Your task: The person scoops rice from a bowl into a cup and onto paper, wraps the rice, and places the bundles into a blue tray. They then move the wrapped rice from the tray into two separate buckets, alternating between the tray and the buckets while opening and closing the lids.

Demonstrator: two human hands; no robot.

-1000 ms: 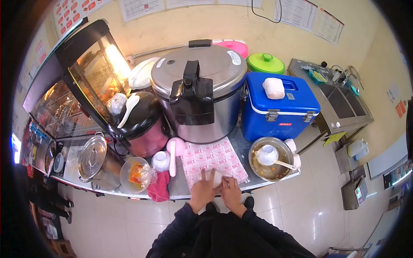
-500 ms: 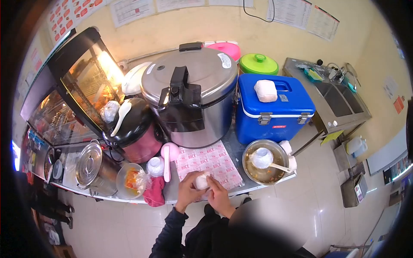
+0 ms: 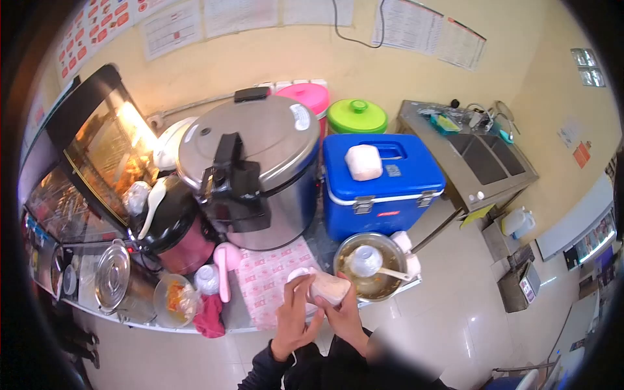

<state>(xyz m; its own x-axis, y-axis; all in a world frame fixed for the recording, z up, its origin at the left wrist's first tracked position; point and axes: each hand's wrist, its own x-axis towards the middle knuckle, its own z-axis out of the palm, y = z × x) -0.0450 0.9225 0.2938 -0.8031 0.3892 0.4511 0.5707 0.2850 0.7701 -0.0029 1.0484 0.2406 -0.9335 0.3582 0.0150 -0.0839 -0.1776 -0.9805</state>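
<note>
A pale paper-wrapped packet point(image 3: 330, 288) is held between my two hands, over the front edge of the counter. My left hand point(image 3: 296, 322) grips its left side, fingers bent over a white rounded part. My right hand point(image 3: 346, 320) has its fingers closed round the lower right side, thumb against the paper. Under and behind the hands lies a stack of pink printed wrapping paper point(image 3: 266, 279). Just right of them stands a metal pot point(image 3: 343, 286) of cloudy water, holding a plastic-covered bowl point(image 3: 366, 260) and a white rice paddle point(image 3: 396, 275).
Another wrapped packet point(image 3: 364, 162) sits on the blue cooler box point(image 3: 383, 188). A large steel rice cooker point(image 3: 286, 201) stands at the back. To the left are a pink scoop point(image 3: 225, 270), a red cloth point(image 3: 211, 315), a bowl of food point(image 3: 159, 302) and a lidded pot point(image 3: 112, 279).
The packet is lifted and turned, so more of its wrapped side shows. My hands have moved right towards the metal pot, and the camera view has shifted.
</note>
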